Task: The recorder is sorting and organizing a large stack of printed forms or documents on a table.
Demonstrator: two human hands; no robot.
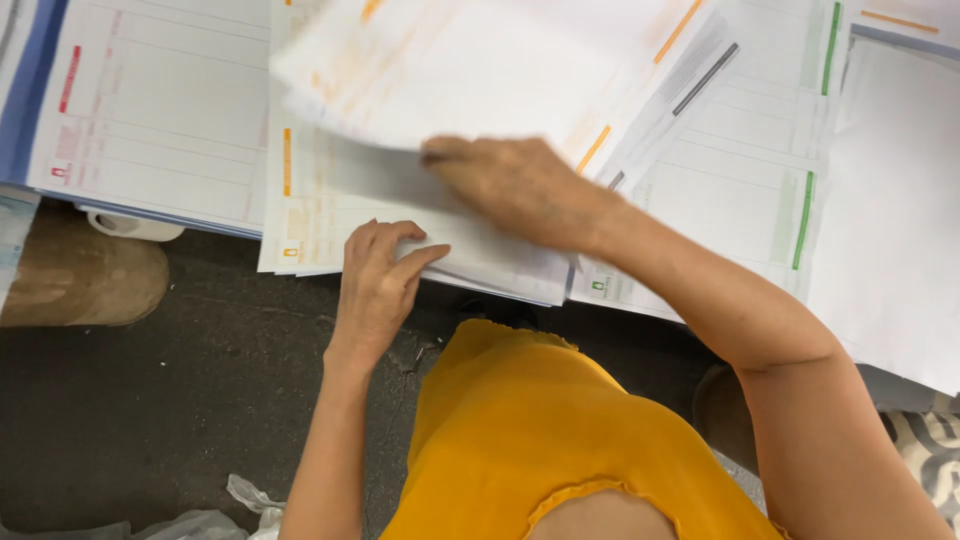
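Item 1 – left hand (378,285), lower centre-left of frame: palm down, fingers spread flat on the near edge of the orange-marked stack (330,215). No pinch; pressing only, holds the pile steady.

Item 2 – right hand (520,185), centre: blurred w/ motion, fingers curled together on the lifted sheet (450,65). Exact pinch can't be told through the blur, but the sheet rides up off the stack from this hand.

Item 3 – lifted sheet, upper centre: thin white printed form, orange bars, curved and floppy, half raised above the orange-marked stack.

Step, as judged: peeling/collating one leaf off a pile. Next move would call for a light pull so only one leaf comes, w/ left hand kept down to stop the pile sliding.

Item 4 – green-marked forms (760,190), right of centre: flat, smooth paper, ruled grid.

Item 5 – red-marked forms (150,110), upper left: same stock, blue edge beneath.

Item 6 – plain white sheets (890,220), far right: blank, matte.

Item 7 – floor (180,400), lower left: dark, rough, cracked.

Item 8 – yellow top (540,430), bottom centre: soft knit, wavy edge.
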